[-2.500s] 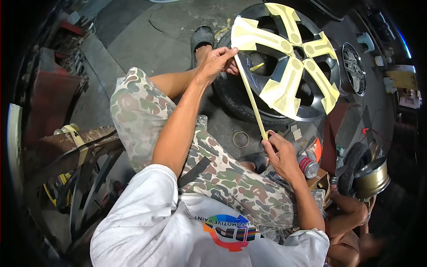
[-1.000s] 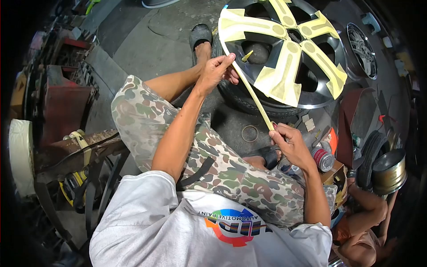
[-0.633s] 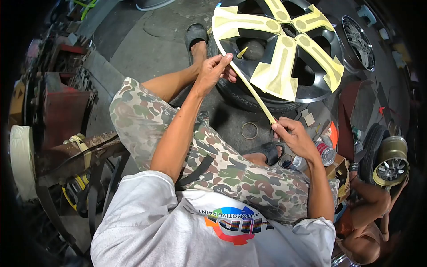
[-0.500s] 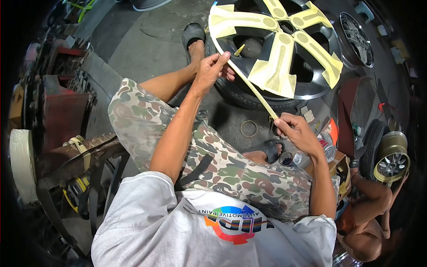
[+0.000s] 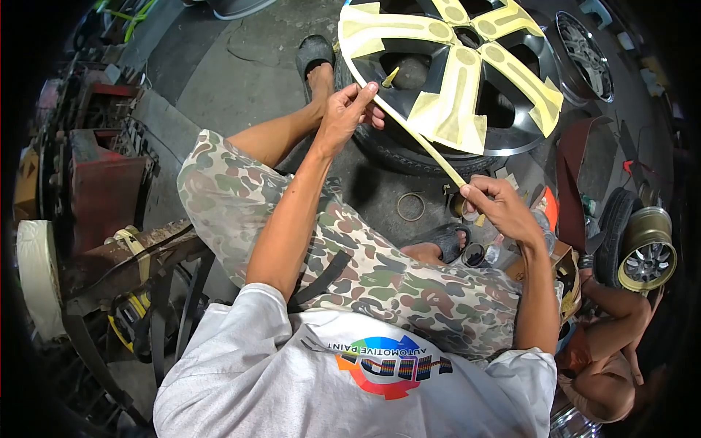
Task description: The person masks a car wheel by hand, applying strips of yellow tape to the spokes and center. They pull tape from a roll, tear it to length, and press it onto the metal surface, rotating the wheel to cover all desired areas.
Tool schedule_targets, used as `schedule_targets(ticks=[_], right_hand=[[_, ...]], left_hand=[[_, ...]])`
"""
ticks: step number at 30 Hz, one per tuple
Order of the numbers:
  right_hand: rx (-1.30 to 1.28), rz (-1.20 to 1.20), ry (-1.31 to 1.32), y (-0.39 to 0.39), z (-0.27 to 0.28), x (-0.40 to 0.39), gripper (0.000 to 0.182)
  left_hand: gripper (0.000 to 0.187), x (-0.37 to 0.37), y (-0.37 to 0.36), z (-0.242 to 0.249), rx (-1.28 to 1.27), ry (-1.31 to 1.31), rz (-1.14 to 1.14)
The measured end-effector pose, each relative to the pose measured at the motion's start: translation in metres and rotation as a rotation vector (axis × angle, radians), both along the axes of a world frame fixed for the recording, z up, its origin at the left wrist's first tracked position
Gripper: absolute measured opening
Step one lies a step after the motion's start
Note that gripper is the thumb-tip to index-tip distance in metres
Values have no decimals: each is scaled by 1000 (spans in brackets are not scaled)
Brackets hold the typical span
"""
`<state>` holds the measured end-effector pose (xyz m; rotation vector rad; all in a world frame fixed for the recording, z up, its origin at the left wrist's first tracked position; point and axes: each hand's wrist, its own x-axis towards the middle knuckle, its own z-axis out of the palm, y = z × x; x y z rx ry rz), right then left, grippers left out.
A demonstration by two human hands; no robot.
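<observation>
A black alloy wheel (image 5: 522, 139) lies face up in front of me, its spokes covered with yellow masking pieces (image 5: 456, 109). Along its outer edge runs a narrow strip of masking tape (image 5: 420, 139). My left hand (image 5: 353, 109) pinches this strip at the rim's near left side, thumb on top. Further right, my right hand (image 5: 500, 208) grips the strip's other end between thumb and fingers, holding it taut and straight off the rim. A small yellow-tipped valve stem (image 5: 391, 77) shows between two spokes.
A tire (image 5: 409, 157) sits beneath the wheel. On the floor are a thin ring (image 5: 410, 206), jars and a cardboard box (image 5: 566, 274). Other wheels (image 5: 584, 55) stand at right, near a gold rim (image 5: 648, 248) and another person's bent leg (image 5: 613, 314). A metal stand (image 5: 95, 270) is at left.
My right hand has moved slightly right and up, drawing the tape strip's end outward. My left hand stays at nearly the same place on the rim.
</observation>
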<state>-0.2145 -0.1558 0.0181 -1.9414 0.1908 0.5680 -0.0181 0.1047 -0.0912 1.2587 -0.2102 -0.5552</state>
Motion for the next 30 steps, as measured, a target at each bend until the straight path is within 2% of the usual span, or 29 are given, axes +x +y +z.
schedule_targets(ticks=[5, 10, 16, 18, 19, 26, 28, 30], right_hand=[[-18, -18, 23, -2, -9, 1, 39], [-83, -18, -48, 4, -8, -2, 40], [-123, -58, -65, 16, 4, -2, 37], [-110, -121, -107, 21, 11, 0, 35], [-200, -59, -220, 15, 2, -3, 33], [-109, -197, -148, 31, 16, -8, 33], [-165, -90, -311, 28, 13, -10, 34], [-173, -98, -322, 31, 13, -14, 34]], left_hand=[[40, 3, 2, -2, 29, -20, -3], [55, 6, 3, -1, 24, 40, -26], [62, 13, 10, 6, -28, 59, -41], [62, 16, 11, 5, -19, 66, -40], [62, 18, 11, 5, -13, 73, -50], [57, 18, 12, 8, -4, 75, -61], [54, 18, 12, 6, -22, 71, -16], [50, 18, 12, 9, 57, 18, 46]])
